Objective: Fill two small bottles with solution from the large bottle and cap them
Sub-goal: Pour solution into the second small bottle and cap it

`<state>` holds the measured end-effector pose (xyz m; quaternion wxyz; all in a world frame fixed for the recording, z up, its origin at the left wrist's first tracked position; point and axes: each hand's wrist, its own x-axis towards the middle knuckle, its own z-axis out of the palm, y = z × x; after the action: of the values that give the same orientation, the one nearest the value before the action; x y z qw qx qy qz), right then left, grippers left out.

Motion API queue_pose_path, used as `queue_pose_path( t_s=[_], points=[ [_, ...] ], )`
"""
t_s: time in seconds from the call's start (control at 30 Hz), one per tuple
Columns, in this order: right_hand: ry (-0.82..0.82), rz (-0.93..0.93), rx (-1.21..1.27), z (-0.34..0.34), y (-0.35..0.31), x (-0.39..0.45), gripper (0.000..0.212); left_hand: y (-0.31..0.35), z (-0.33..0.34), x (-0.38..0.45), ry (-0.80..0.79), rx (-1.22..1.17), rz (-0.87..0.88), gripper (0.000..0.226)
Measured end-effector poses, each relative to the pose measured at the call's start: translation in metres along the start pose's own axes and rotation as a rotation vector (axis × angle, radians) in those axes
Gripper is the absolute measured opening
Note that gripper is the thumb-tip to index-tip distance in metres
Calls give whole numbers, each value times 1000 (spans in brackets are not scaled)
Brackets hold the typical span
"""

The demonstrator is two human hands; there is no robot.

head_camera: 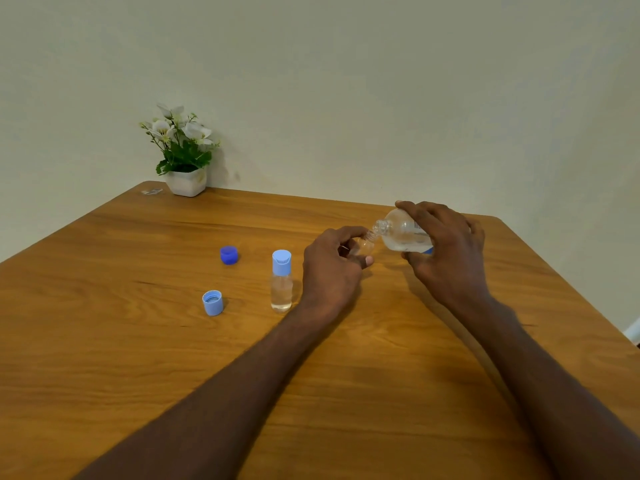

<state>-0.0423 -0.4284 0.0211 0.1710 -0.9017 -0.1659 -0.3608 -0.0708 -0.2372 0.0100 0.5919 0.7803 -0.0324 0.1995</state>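
My right hand (446,247) grips the large clear bottle (403,235), tipped to the left with its open mouth against the neck of a small uncapped bottle (363,244). My left hand (332,268) holds that small bottle, which is mostly hidden by my fingers. A second small bottle (281,282) stands upright on the table with a light blue flip cap on and clear liquid inside. A loose light blue cap (212,302) lies open side up to its left. A dark blue cap (229,255) sits farther back.
The wooden table (138,358) meets a pale wall at the back. A white pot of white flowers (185,157) stands at the far left corner, with a small clear scrap (151,191) beside it. The table's right edge runs diagonally past my right arm.
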Motion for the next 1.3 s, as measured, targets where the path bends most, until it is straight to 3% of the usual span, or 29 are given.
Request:
queue_pose_path(
  t_s=[1.3],
  points=[
    [11,-18,-23,-5,-6,0,86,0,0,-1,-2,35,5,47]
  ],
)
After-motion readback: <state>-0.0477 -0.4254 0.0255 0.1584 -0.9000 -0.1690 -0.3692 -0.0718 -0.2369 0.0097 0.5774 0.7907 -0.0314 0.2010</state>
